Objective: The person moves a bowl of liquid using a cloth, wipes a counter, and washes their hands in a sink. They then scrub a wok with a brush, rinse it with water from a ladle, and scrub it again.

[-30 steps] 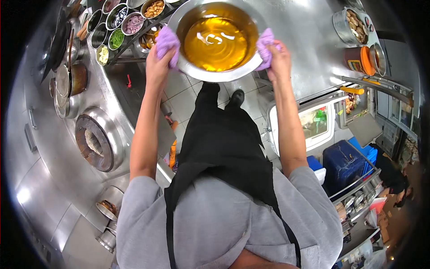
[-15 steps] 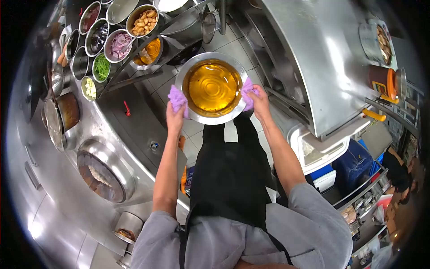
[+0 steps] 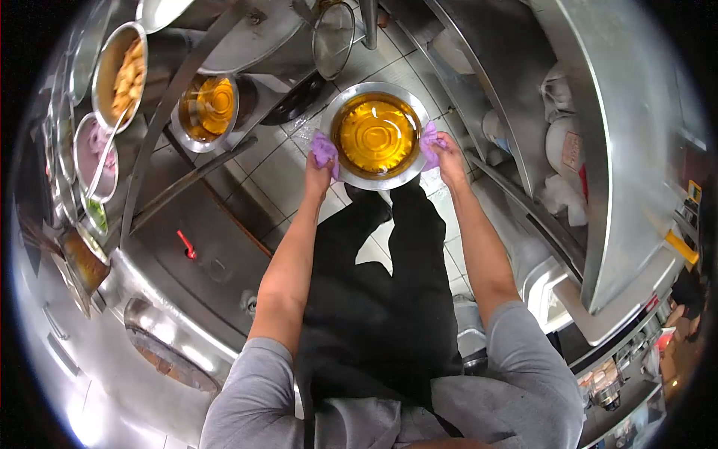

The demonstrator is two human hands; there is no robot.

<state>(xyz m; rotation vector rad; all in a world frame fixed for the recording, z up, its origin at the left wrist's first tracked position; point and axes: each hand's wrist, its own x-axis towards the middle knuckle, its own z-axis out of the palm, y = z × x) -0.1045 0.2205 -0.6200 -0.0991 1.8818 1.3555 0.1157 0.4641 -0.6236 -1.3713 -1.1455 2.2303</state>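
A round metal basin (image 3: 336, 166) of clear golden oil (image 3: 375, 135) is held out level in front of my legs, above the tiled floor. My left hand (image 3: 318, 172) is closed around a purple cloth (image 3: 324, 149) at the left side of the rim. On the opposite side, my right hand (image 3: 449, 159) grips the rim through another purple cloth (image 3: 431, 145). The fingers are partly hidden by the cloths. Both arms are stretched forward.
Left of me, a second metal pot (image 3: 183, 133) holds similar golden liquid beside a metal bar. A mesh strainer (image 3: 333, 41) hangs near the top. Ingredient bowls (image 3: 120, 78) line the counter at left. Metal shelving (image 3: 479, 82) with bagged items stands close on the right.
The basin has shifted slightly right and looks smaller, lower away from me. Both hands keep hold. My view has moved forward, my legs are apart, and the shelving's inside shows more.
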